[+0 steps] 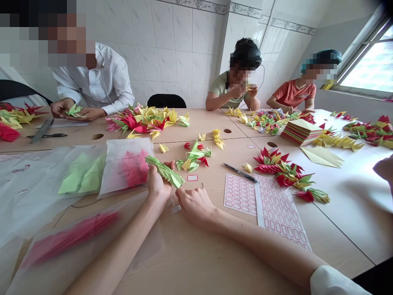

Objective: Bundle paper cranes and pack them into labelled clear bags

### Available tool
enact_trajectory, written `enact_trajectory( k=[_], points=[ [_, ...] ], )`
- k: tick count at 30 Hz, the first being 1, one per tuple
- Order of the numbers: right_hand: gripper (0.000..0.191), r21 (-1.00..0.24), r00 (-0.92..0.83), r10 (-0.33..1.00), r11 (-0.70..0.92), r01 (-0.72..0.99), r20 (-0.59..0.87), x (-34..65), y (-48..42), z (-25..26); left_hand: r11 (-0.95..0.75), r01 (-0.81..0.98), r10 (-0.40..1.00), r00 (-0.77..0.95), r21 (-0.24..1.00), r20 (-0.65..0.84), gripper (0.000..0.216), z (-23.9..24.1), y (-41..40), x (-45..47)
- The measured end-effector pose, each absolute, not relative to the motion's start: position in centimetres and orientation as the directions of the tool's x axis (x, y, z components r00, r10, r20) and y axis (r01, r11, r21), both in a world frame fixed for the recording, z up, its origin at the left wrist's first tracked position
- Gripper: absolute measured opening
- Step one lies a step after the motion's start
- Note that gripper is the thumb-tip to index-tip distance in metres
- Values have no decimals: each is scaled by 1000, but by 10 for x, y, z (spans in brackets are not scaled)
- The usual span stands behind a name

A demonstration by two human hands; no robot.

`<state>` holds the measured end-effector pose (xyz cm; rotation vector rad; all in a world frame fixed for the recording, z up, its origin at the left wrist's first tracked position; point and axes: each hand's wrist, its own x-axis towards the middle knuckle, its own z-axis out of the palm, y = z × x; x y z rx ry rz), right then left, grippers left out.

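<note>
My left hand point(158, 186) is wrapped around a bundle of light-green folded paper cranes point(166, 171), nested tightly in a row and tilted down to the right. At the lower end of this bundle, my right hand point(196, 205) is closed with its fingertips in a pinch; what they grip is too small to make out. Just beyond my hands lie loose green, yellow and red paper cranes point(195, 153). A small red-framed label point(192, 178) is on the table by my right hand.
Translucent bags hold green cranes point(81, 176), pink cranes point(133, 168) and a red folded row point(73, 235). To the right lie label sheets point(279, 205), a pen point(241, 173), mixed cranes point(281, 168) and a stack of coloured paper point(301, 132). Several people sit across the table.
</note>
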<state>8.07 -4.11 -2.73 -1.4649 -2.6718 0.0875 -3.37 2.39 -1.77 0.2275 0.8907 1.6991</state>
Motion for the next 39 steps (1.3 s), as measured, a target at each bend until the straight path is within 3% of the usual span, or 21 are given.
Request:
enact_trajectory(
  k=[13,23,34,39],
  points=[
    [21,-181,-424,896,442,879,132,79,-39,-36,-122,-580,945,-317,805,-85,18,-15,16,-25],
    [30,-178,-374,918,393,902,131,77,-37,-33,-241,-519,958,-261,820,117,17,-24,13,-17],
    [27,-74,-556,814,573,816,171,94,-26,-4,32,-580,997,-43,814,-70,20,-23,8,-14],
    [21,-147,-620,761,647,748,192,107,-15,10,218,-551,976,124,806,-179,45,-18,8,-13]
  ],
)
